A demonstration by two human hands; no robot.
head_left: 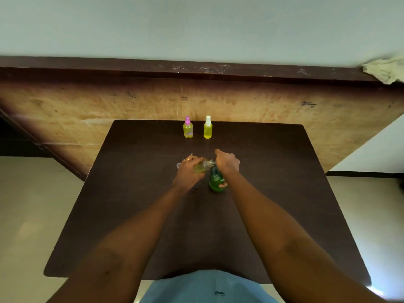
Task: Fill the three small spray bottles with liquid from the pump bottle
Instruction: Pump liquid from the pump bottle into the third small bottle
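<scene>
Two small spray bottles stand upright at the far edge of the dark table (135,215), both holding yellow liquid: one with a pink cap (188,127), one with a white cap (208,127). My left hand (188,171) grips a third small bottle (202,166), uncapped and tilted with its mouth toward the pump spout. My right hand (226,164) sits on top of the green pump bottle (216,181), fingers curled over the pump head, thumb low on the bottle's side. The spout itself is mostly hidden.
A small clear cap (178,165) lies on the table just left of my left hand, with a thin tube (192,154) sticking up behind it. A wooden panel and ledge stand behind the table; a crumpled cloth (384,69) rests on the ledge at far right.
</scene>
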